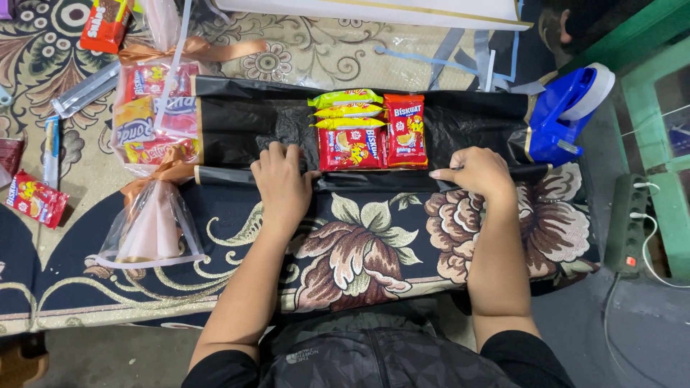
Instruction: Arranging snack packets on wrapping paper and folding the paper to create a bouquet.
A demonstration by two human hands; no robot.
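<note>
**Hand Position on the Black Wrapping Sheet**

My left hand (282, 181) lies palm down on the black wrapping sheet (237, 122), fingers curled and pressed onto its near rolled edge, just left of the snack packets (370, 129). The hand is half closed; whether the fingertips actually pinch the plastic cannot be told from this angle.

My right hand (480, 172) rests on the same near edge, to the right of the packets. The fingers are bent and the thumb points left along the fold, pinching the sheet's edge.

The sheet is spread across the floral cloth (374, 244), stretching from left to right. The packets sit at its centre between my hands: three yellow-green ones stacked at the far side, two red ones beside and below them.

Left of the sheet lies a finished clear-wrapped snack bundle (152, 122) tied with bronze ribbon. A blue tape dispenser (568, 115) stands at the sheet's right end. Loose red packets (36, 199) lie at the far left.
</note>
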